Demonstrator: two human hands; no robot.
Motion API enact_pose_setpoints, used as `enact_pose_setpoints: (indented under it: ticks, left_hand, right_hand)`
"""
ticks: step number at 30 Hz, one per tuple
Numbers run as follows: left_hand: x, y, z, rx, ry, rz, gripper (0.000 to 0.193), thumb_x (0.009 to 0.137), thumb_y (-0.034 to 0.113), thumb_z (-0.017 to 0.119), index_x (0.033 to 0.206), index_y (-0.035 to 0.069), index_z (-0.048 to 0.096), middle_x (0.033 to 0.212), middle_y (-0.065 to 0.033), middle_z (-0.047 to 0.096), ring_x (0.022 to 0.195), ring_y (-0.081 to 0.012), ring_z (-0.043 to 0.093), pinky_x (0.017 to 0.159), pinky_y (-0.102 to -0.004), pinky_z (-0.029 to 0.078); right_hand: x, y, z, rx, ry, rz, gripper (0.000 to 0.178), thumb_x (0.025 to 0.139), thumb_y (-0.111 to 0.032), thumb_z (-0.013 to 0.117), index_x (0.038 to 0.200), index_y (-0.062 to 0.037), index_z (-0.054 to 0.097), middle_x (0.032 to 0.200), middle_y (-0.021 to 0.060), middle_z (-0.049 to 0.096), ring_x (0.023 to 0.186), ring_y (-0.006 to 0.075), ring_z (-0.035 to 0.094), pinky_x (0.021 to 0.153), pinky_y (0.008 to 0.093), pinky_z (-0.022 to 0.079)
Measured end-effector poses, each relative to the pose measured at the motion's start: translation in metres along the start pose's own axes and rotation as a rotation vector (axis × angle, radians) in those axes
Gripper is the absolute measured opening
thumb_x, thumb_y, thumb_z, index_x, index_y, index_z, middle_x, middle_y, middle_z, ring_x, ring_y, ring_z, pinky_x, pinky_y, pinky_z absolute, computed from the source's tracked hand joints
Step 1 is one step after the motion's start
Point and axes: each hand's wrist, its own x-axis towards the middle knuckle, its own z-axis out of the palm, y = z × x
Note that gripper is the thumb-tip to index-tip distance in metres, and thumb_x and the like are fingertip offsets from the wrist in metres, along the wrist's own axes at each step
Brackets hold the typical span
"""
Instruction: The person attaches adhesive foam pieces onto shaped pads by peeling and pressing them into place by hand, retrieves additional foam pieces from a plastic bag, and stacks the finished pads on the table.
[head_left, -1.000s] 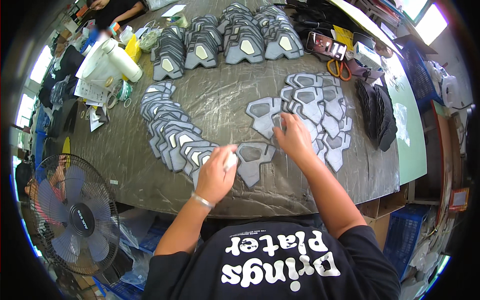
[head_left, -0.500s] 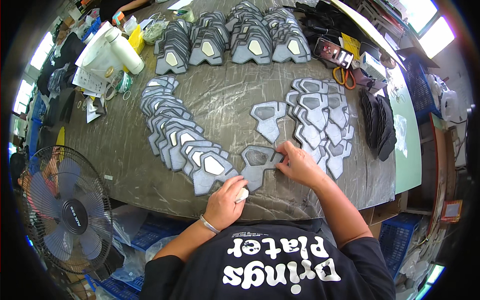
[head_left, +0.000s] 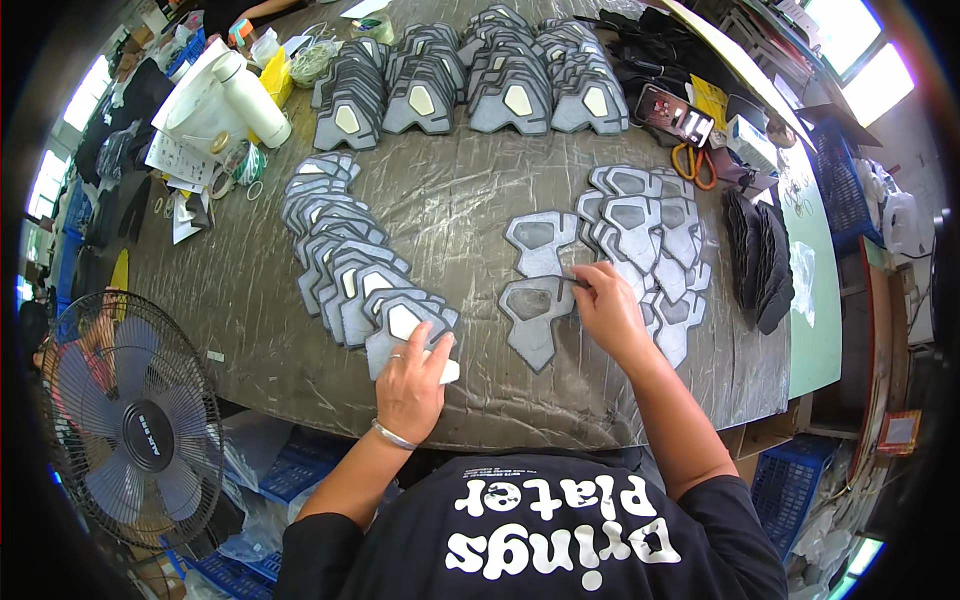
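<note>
My right hand [head_left: 605, 305] pinches the upper right corner of a grey shaped panel [head_left: 532, 330] with dark edging and a darker patch in it. That panel lies on the table just below another like it [head_left: 538, 240], touching or overlapping it. My left hand [head_left: 410, 385] reaches over the nearest panel [head_left: 385, 345] of a curved, overlapping row, fingertips near its white insert [head_left: 404, 322]. A small white object [head_left: 450, 372] is tucked in this hand and sticks out beside the fingers; its kind is not clear. Overlapping panels without white inserts [head_left: 632, 225] lie right of my right hand.
Several stacks of panels with pale inserts [head_left: 420, 105] line the far side. Orange-handled scissors [head_left: 694, 165], a phone [head_left: 672, 112] and black pieces [head_left: 757, 255] lie at the right. A white bottle [head_left: 252, 102] stands far left. A fan [head_left: 148, 430] is at the near left.
My right hand has moved the grey panel slightly right and up against the one above. My left hand has left that panel and shifted left onto the end of the curved row.
</note>
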Motion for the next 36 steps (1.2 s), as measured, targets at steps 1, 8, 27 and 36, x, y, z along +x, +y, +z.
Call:
enact_pose_setpoints:
  ticks: [1,8,27,36]
  left_hand:
    - [0.003,0.003,-0.003,-0.002,-0.005,-0.003,0.042,0.075,0.001,0.060,0.117,0.007,0.061,0.121,-0.0130,0.054,0.088,-0.0303,0.059,0.072,-0.0397,0.051]
    - [0.028,0.038,-0.002,-1.603,-0.595,-0.665,0.021,0.090,0.007,0.060,0.110,0.002,0.060,0.086,-0.0073,0.062,0.066,-0.0124,0.055,0.060,-0.0256,0.044]
    - [0.028,0.046,0.021,-1.782,-0.281,-0.615,0.034,0.103,0.033,0.040,0.111,0.003,0.054,0.085,-0.0046,0.059,0.066,-0.0102,0.055,0.051,-0.0227,0.042]
    - [0.025,0.048,0.025,-1.483,-0.250,-0.622,0.015,0.093,0.018,0.064,0.098,0.005,0.061,0.074,0.0025,0.059,0.061,-0.0019,0.049,0.052,-0.0183,0.038]
  right_hand:
    - [-0.006,0.000,0.002,-0.053,0.076,0.023,0.019,0.085,-0.008,0.062,0.100,0.0006,0.068,0.090,0.0149,0.065,0.078,0.0295,0.063,0.071,0.0369,0.050]
    - [-0.039,-0.064,-0.017,0.487,-0.293,-0.010,0.026,0.083,-0.015,0.071,0.106,-0.0014,0.067,0.106,0.0131,0.062,0.087,0.0219,0.065,0.073,0.0308,0.052]
    - [-0.053,-0.052,0.000,0.855,-0.086,0.314,0.015,0.087,-0.005,0.065,0.102,0.0001,0.065,0.094,0.0109,0.067,0.082,0.0189,0.067,0.075,0.0299,0.052]
    - [-0.051,-0.050,0.000,0.657,-0.278,0.314,0.024,0.090,-0.013,0.066,0.108,0.0028,0.064,0.078,0.0029,0.064,0.069,0.0054,0.057,0.063,0.0220,0.048]
